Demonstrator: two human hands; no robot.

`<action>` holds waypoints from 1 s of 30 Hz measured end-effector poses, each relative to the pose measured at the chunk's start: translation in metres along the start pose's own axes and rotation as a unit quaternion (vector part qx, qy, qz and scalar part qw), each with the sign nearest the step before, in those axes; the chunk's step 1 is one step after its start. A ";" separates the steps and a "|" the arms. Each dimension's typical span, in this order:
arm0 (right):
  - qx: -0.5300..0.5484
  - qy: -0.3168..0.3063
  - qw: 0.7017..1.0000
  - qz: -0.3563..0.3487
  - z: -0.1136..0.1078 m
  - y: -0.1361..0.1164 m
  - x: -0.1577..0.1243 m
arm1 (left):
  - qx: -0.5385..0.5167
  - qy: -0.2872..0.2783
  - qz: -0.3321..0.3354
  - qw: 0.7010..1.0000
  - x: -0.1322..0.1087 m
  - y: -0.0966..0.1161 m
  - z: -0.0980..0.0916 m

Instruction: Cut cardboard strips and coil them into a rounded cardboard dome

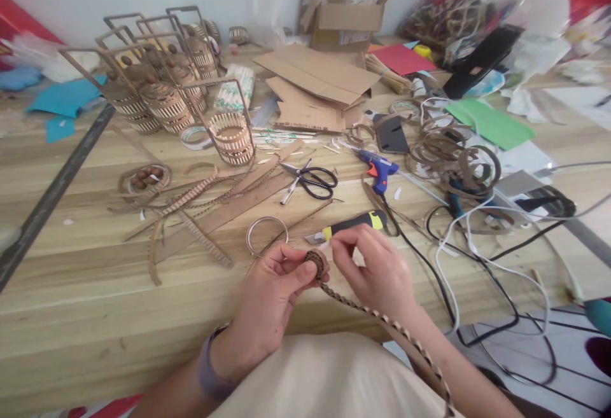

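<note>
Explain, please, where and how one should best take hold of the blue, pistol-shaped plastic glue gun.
Probably by its blue plastic handle, with the right hand coming from the near side: the handle points toward the camera, while the narrow nozzle points away to the left, so the grip stays clear of it.

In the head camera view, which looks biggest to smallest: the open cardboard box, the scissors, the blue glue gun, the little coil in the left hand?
1. Open cardboard box
2. Scissors and blue glue gun: too alike to rank
3. Coil in the left hand
</note>
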State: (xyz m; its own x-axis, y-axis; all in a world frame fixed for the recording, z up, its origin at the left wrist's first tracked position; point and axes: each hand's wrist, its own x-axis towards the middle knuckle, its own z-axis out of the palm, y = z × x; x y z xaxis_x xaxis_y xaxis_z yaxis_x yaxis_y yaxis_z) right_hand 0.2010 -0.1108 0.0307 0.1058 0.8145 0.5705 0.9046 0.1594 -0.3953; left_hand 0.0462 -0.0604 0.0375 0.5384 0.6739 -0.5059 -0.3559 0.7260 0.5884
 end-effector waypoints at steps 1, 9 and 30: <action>-0.008 -0.003 1.000 0.019 0.000 0.003 0.000 | 0.002 -0.002 -0.002 1.000 0.000 0.000 0.000; -0.095 -0.033 0.987 0.125 0.003 0.043 -0.006 | 0.017 -0.012 -0.005 1.000 0.000 0.000 0.000; -0.009 -0.035 0.998 0.044 0.001 0.042 -0.005 | -0.026 0.002 0.012 1.000 0.001 0.002 -0.002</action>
State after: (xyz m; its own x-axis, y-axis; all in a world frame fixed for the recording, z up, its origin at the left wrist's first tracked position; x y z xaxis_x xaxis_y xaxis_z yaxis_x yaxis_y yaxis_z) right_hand 0.2375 -0.1077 0.0102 0.1571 0.8619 0.4821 0.9003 0.0756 -0.4286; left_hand 0.0447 -0.0576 0.0369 0.5260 0.6921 -0.4942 -0.4079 0.7153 0.5674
